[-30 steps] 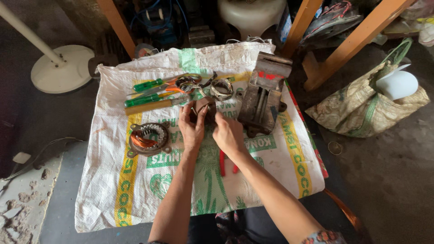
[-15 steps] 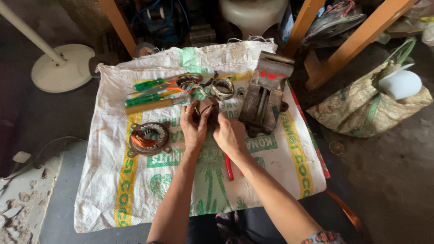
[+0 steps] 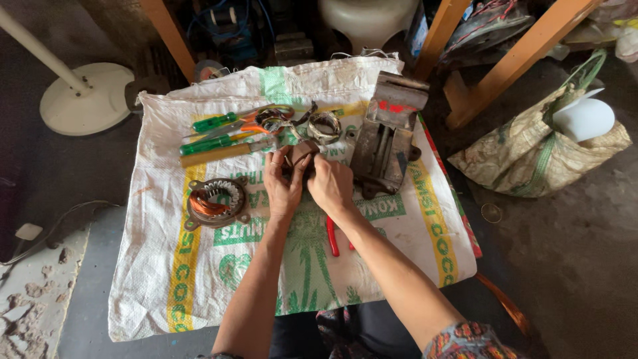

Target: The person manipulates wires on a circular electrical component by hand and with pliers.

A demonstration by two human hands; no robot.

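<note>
My left hand (image 3: pixel 282 187) and my right hand (image 3: pixel 330 185) are pressed together over a small brown part (image 3: pixel 303 151), and both grip it. Only its top edge shows above my fingers. They work over a white woven sack (image 3: pixel 199 279) spread on a low table. A round motor stator with copper windings (image 3: pixel 214 201) lies just left of my left hand. A grey metal bench vise (image 3: pixel 385 136) lies just right of my right hand. Red-handled pliers (image 3: pixel 331 237) lie partly under my right forearm.
Green-handled screwdrivers (image 3: pixel 212 133), orange-handled scissors (image 3: pixel 262 118) and a metal ring (image 3: pixel 324 126) lie at the sack's far edge. A white fan base (image 3: pixel 86 98) stands on the floor at left. A woven bag holding a white object (image 3: pixel 551 149) sits at right, beside wooden legs (image 3: pixel 512 63).
Both hands stay on the small brown part, turning it slightly. The view has shifted a little; nothing else moved.
</note>
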